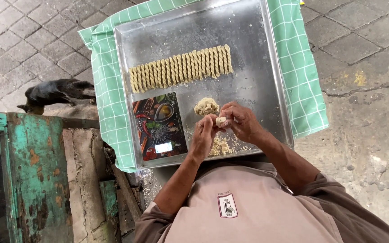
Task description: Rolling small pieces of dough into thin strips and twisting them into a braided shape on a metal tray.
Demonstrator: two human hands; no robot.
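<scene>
Head view: a small piece of dough (221, 120) is pinched between the fingertips of the left hand (203, 135) and the right hand (243, 122), held just above the near part of the metal tray (266, 67). The shaping step is judged to be in hand. A dough lump (206, 106) lies just beyond the hands; finished twists (181, 67) are lined up farther off. Rolling and twisting would be called for before placement beside that row.

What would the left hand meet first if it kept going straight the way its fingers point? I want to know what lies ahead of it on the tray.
Probably the dough lump. The left hand points up the tray toward it; beyond lies the row of twisted dough sticks. Height above the tray is unclear.
</scene>
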